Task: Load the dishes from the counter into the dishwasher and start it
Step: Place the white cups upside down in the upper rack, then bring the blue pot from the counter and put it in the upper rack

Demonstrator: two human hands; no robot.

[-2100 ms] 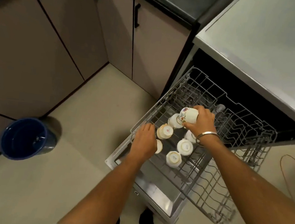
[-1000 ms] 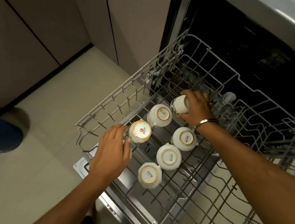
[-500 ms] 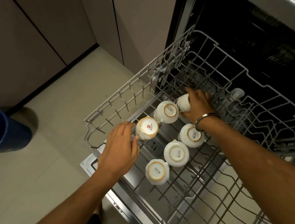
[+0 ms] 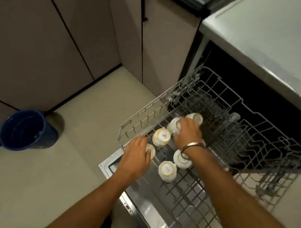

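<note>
While cups [image 4: 167, 171] are set mid-frame in the rack [image 4: 240, 142] — light, brittle, glazed, best gripped round the wall — the left hand [image 4: 135, 158] holds one [image 4: 151, 151]; the right hand [image 4: 187, 134] lies on another [image 4: 175, 125], grip unclear.

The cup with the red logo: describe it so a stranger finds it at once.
Start at the grey wire dishwasher rack pulled out over the open door. Near its left edge, upturned white ceramic cups stand in a cluster. Only the cup with the red logo bears a red mark on its base.
</note>
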